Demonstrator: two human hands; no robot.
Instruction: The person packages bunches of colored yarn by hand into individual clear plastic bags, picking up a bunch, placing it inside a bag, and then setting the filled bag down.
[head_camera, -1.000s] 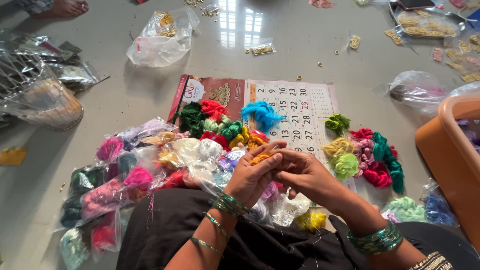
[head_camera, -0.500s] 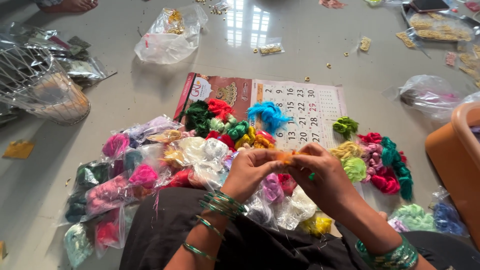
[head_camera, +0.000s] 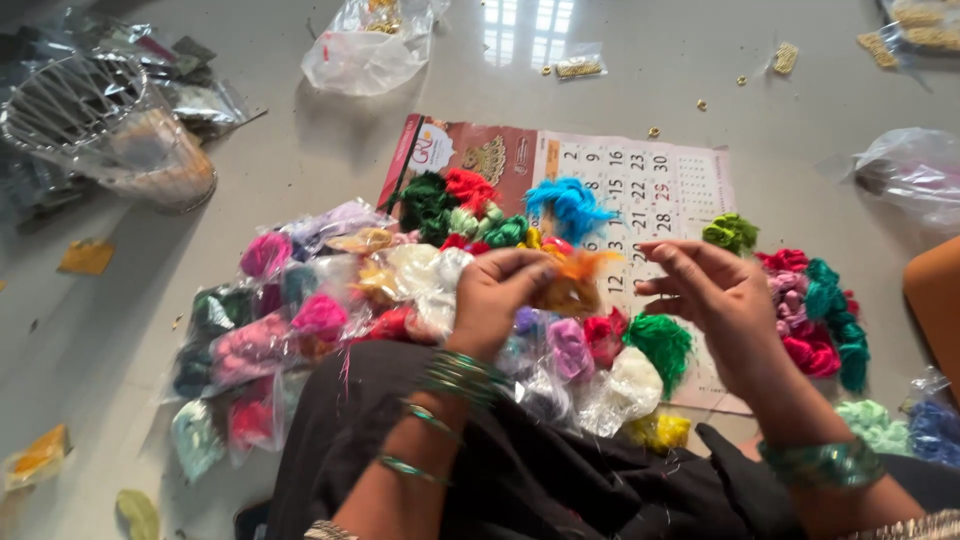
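Bare floor (head_camera: 250, 180) is lying beyond the calendar's (head_camera: 660, 190) far edge. Left hand (head_camera: 500, 295) is pinching an orange thread tuft (head_camera: 575, 280); right hand (head_camera: 715, 295) is hovering, fingers loosely spread, holding nothing.

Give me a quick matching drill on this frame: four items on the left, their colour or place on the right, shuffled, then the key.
Items:
1. thread bundle pinched in the left hand
2. fluffy bundle on the calendar sheet
3. wire basket
4. bangles on the right hand's wrist

Descriptions:
A. bright blue
B. far left of the floor, silver
C. orange
D. teal green

Pairs: 1-C, 2-A, 3-B, 4-D
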